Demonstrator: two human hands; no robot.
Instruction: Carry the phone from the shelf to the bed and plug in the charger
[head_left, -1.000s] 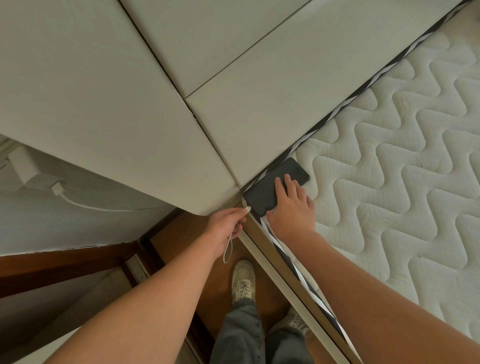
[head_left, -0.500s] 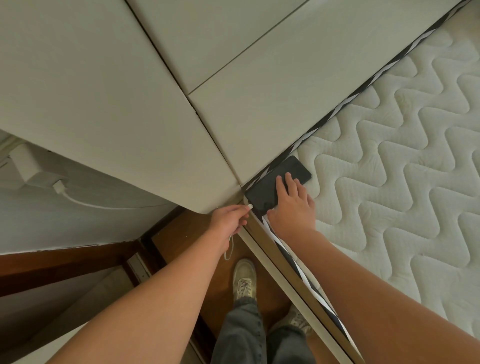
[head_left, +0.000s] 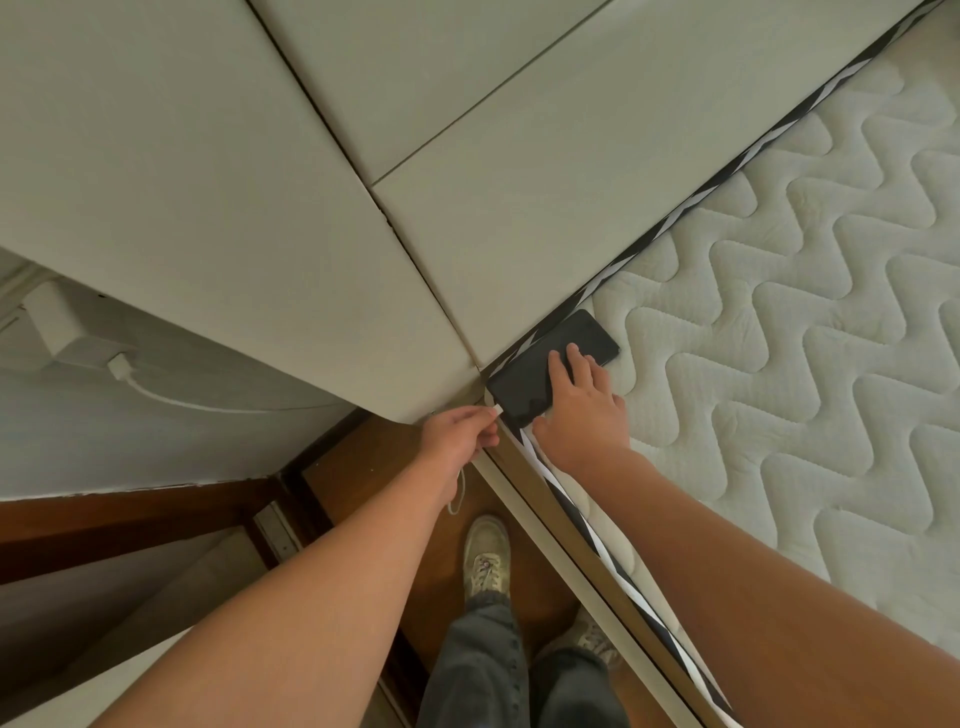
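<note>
Now we look down at our two bare arms. Far on the left, a white charger block (head_left: 60, 325) sits on the wall (head_left: 156, 447), and a white cord (head_left: 208, 402) runs out of it and goes behind the big padded headboard (head_left: 234, 208).

Next comes our left hand (head_left: 460, 439). Its thumb and first fingers are pinched together on the small white plug (head_left: 497, 410) at the end of the cord. A loop of the cord hangs down under our wrist. The tip of the plug is right at the near short edge of the phone (head_left: 550, 366). We cannot tell if the plug is in all the way.

Below our arms we see our grey trousers (head_left: 478, 670) and two pale shoes (head_left: 485, 553) on the brown wood floor (head_left: 374, 483).

The phone is black and flat. It lies on the corner of the bed, on the white bumpy mattress (head_left: 805, 364), just beside the headboard and the black and white strip (head_left: 675, 223) along the edge.

Last comes our right hand (head_left: 584, 415). It rests flat on the phone, palm down. Its fingers are a little apart and lie on the dark screen, and the thumb sits near the bottom corner. The hand presses on the phone and does not wrap around it. The mattress fills all the right side.
</note>
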